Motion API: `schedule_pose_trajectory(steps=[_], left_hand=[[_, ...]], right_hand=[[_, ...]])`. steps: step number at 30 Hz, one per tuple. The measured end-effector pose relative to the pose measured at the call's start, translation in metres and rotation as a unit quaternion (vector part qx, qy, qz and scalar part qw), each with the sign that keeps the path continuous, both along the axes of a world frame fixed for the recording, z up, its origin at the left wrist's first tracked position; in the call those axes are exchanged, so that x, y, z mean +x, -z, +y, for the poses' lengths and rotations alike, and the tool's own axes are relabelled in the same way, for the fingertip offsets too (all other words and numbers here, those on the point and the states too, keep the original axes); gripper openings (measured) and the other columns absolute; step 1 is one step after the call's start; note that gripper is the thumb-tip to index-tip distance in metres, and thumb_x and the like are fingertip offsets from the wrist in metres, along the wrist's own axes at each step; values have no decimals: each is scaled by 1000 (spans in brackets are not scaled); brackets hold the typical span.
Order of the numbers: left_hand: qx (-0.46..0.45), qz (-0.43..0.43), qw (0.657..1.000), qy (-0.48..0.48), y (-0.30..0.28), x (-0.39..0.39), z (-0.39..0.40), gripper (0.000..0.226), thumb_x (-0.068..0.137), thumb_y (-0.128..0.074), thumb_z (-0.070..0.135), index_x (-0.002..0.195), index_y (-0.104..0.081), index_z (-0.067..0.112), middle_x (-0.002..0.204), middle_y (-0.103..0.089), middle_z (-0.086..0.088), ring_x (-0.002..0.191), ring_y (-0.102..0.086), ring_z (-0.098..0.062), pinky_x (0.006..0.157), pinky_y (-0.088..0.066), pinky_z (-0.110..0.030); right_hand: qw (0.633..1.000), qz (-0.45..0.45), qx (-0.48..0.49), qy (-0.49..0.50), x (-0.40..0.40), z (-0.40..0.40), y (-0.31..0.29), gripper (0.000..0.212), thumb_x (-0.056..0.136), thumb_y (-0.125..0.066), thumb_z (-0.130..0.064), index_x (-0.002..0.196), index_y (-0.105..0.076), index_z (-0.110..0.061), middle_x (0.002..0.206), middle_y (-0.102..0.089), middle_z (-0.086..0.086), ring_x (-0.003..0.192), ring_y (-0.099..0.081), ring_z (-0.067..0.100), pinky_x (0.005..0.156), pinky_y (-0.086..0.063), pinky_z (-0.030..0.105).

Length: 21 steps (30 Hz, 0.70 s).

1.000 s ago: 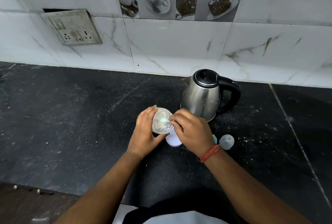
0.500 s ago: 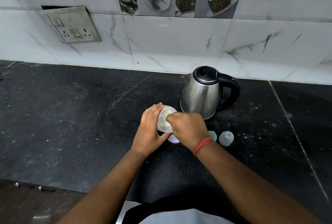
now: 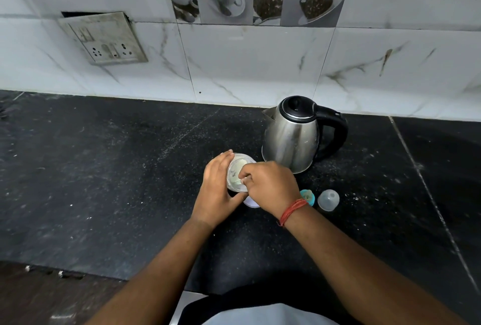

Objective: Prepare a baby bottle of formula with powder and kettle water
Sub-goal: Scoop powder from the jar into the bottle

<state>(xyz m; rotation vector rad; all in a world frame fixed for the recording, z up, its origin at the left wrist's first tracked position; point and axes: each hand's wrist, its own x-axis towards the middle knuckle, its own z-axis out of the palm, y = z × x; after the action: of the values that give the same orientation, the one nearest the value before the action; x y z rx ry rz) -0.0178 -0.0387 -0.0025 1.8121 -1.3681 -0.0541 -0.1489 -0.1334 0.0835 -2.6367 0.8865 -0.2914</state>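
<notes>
**Scoop hand sits straight over the tub's open mouth**

The left hand [image 3: 217, 189] wraps its fingers round the clear powder tub [image 3: 238, 172] on the counter [image 3: 104, 181], just in front of the kettle [image 3: 292, 137]. The right hand [image 3: 270, 186] reaches in from above, fingers curled and pinching something small, probably a scoop; I cannot make it out. The tub's mouth faces up, so lifting out means going straight up

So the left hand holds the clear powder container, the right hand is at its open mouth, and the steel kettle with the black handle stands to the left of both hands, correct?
Not quite. In the head view the steel kettle with the black handle stands behind and to the right of the hands. The rest holds: the left hand holds the clear powder container, and the right hand is at its open mouth.
</notes>
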Motion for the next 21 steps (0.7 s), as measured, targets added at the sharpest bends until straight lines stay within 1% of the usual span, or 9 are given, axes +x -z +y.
schedule_pose_trajectory(steps=[2, 4, 6, 8, 10, 12, 14, 17, 21], left_hand=[[7, 8, 1000, -2, -2, 1, 1, 92, 78, -89, 28, 153, -35, 16, 159, -40, 0, 146, -35, -17, 121, -23, -18], [17, 22, 1000, -11, -3, 1, 2, 93, 79, -88, 34, 154, -35, 17, 159, -40, 2, 146, -32, -12, 119, -20, -13], [26, 38, 999, -24, -3, 2, 3, 94, 78, -88, 36, 154, -36, 17, 159, -40, 4, 145, -31, -8, 116, -19, -8], [32, 51, 998, -35, -3, 2, 3, 95, 77, -89, 35, 154, -37, 15, 158, -40, 4, 143, -32, -8, 113, -19, -5], [39, 62, 996, -42, -2, 3, 3, 96, 77, -89, 34, 155, -37, 15, 158, -39, 5, 144, -32, -9, 112, -19, -4], [45, 72, 995, -48, -1, 4, 4, 96, 77, -89, 34, 155, -36, 16, 159, -39, 5, 145, -32, -12, 114, -19, -7], [49, 87, 994, -51, 1, 4, 4, 97, 77, -89, 35, 155, -35, 17, 159, -38, 5, 146, -32, -13, 116, -24, -18], [49, 113, 991, -54, 2, 5, 4, 97, 76, -90, 37, 154, -35, 19, 158, -39, 8, 145, -34, -13, 117, -33, -32], [52, 145, 986, -61, 5, 8, 8, 96, 75, -89, 41, 153, -36, 22, 153, -39, 16, 144, -35, -9, 117, -36, -35]], right_hand=[[996, -43, 66, 36, -1, -1, 1, 15, 89, -66, -24, 96, -76, -31, 91, -74, -8, 87, -68, 14, 74, -55, 30], [983, -90, 146, 70, -1, -3, 2, 10, 85, -71, -20, 86, -75, -29, 76, -71, -16, 78, -66, 6, 72, -55, 28], [962, -137, 216, 95, -1, -5, 4, 12, 83, -73, -14, 79, -75, -26, 60, -63, -23, 66, -63, 0, 66, -55, 27], [946, -170, 255, 110, -2, -8, 5, 13, 82, -73, -11, 78, -75, -23, 55, -60, -24, 59, -60, -1, 61, -54, 27], [933, -196, 275, 125, -3, -10, 8, 12, 82, -73, -9, 79, -75, -21, 59, -63, -17, 55, -58, 0, 59, -52, 26], [921, -214, 295, 138, -3, -11, 10, 13, 83, -72, -8, 78, -73, -20, 64, -66, -11, 51, -57, -2, 58, -47, 20], [907, -231, 319, 150, -4, -12, 12, 14, 85, -71, -6, 78, -72, -18, 65, -66, -8, 48, -56, -2, 54, -45, 16], [885, -254, 353, 168, -2, -13, 14, 11, 86, -70, -4, 81, -73, -13, 64, -66, -1, 45, -54, 3, 49, -45, 17], [864, -268, 385, 185, 3, -14, 18, 9, 86, -70, -5, 83, -73, -13, 69, -68, 4, 45, -53, 9, 48, -45, 19]])
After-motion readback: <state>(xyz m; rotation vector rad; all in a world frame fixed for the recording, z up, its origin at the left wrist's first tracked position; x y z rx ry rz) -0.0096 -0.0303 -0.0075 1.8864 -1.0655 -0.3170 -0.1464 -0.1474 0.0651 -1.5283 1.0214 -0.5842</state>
